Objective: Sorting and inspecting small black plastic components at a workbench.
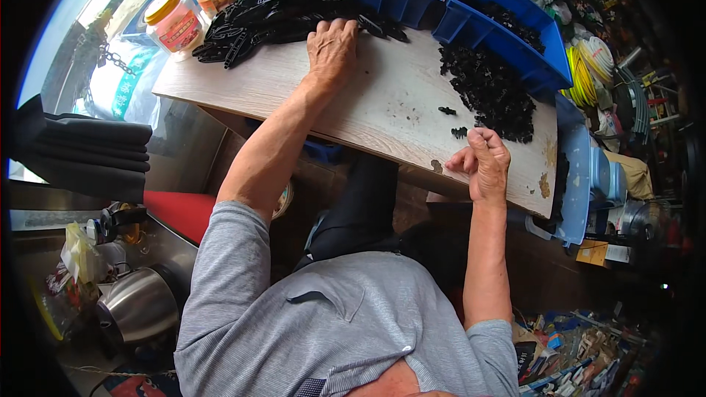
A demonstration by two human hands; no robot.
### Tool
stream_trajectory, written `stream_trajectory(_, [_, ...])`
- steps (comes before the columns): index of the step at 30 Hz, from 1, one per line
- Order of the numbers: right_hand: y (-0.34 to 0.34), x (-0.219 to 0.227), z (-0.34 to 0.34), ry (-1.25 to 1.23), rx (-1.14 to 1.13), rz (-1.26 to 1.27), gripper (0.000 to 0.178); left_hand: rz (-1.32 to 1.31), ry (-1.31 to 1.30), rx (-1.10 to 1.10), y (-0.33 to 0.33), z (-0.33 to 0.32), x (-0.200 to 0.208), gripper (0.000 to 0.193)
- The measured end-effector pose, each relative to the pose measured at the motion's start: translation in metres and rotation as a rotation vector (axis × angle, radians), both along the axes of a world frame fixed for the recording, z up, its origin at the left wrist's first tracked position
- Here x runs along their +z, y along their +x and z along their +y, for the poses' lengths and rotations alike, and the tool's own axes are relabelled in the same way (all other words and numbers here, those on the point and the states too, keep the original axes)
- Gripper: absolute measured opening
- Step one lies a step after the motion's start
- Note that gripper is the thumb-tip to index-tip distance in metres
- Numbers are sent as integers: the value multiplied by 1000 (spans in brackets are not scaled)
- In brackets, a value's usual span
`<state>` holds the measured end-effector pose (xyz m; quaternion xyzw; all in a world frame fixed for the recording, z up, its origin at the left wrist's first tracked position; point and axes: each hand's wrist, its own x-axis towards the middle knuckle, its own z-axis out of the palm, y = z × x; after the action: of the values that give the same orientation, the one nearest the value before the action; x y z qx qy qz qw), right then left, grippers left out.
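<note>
At the far edge of the table, my left hand (333, 51) reaches the near side of a heap of long black plastic parts (276, 18). Its fingers are bent and together, their tips lost against the black; what they grip does not show. My right hand (485, 162) is raised over the near right part of the table, thumb and forefinger pinched, the other fingers curled. Anything held there is too small to make out. Just beyond it lie a small black plastic piece (459, 132) and another (447, 110), beside a pile of small black pieces (494, 92).
Blue bins (507, 29) with black parts line the table's far side. Jars, one with a yellow lid (162, 6), stand at the far left. The pale tabletop (397, 103) has worn patches. A steel kettle (140, 305) is at lower left; coiled yellow cable (581, 77) lies right.
</note>
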<state>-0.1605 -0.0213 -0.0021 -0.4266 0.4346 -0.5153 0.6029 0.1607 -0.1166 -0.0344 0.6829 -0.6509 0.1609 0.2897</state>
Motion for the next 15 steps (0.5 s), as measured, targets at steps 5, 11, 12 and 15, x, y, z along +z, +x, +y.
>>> stream_trajectory(5, [-5,-5,-2,-19,18,6,19,37,81,-239,-3,21,-1,33])
stream_trajectory(11, [-7,-7,-1,-14,17,-31,18,28,12,-53,0,42,5,23])
stream_trajectory(12, [-8,-7,-1,-15,22,-41,18,51,16,-20,1,46,7,25])
stream_trajectory(15, [-7,-6,0,-7,22,-79,18,109,7,-62,3,59,3,22])
